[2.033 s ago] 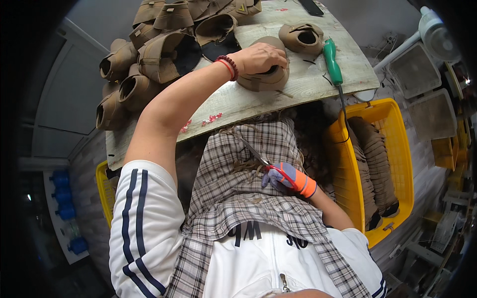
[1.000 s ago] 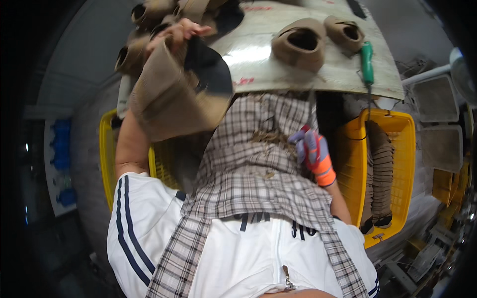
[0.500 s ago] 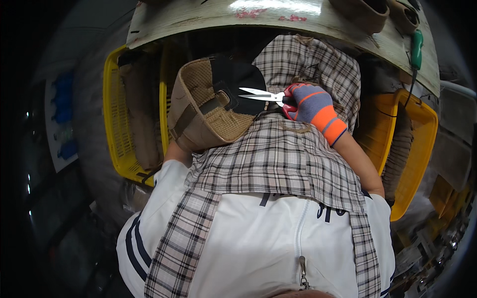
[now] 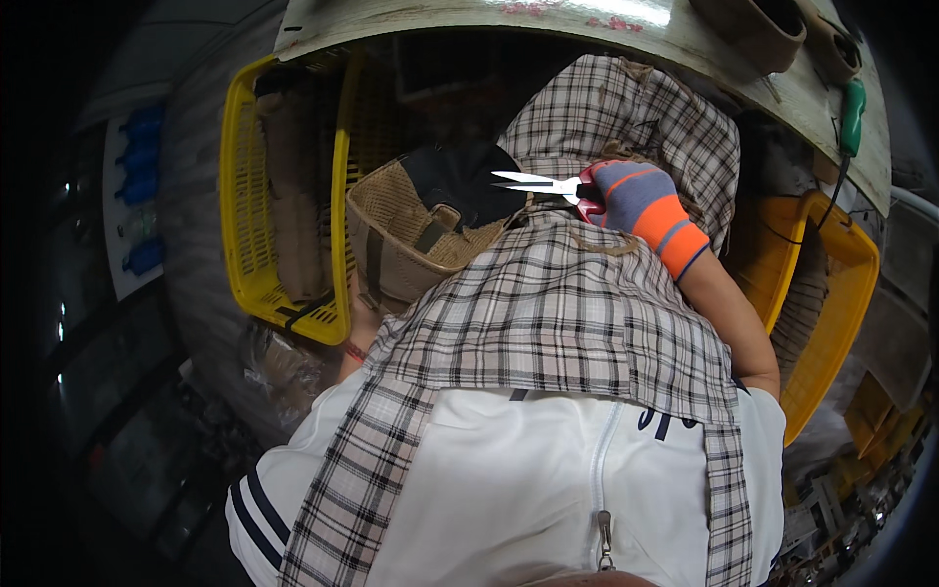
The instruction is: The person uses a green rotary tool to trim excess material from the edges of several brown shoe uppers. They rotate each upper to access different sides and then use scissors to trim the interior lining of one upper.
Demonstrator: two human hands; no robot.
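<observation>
While you lean over your lap, the shoe upper [image 4: 411, 235] sits low against your plaid apron [image 4: 548, 313], just under the edge of the bench [image 4: 587, 29]; it is tan mesh with a woven look, darker tan straps cross its side, and a black lining fills its open mouth, which faces up and to the right; its left side stands close to the yellow crate [image 4: 245, 196]. Your left hand [image 4: 364, 315] is under the upper and almost wholly hidden; only a bit of it and a red wristband show below the tan edge, so you seem to hold the upper from beneath, though I cannot tell how the fingers lie. Your right hand [image 4: 631, 201] wears a grey glove with orange bands and is closed round the red handles of small scissors [image 4: 538, 183]; the silver blades stand slightly apart and point left, their tips over the black lining, right at the upper's rim; whether they touch it I cannot tell. Your right hand lies just right of the upper, at the same height; a second yellow crate [image 4: 831, 293] is at your right, and more uppers [image 4: 763, 29] rest on the bench above.
</observation>
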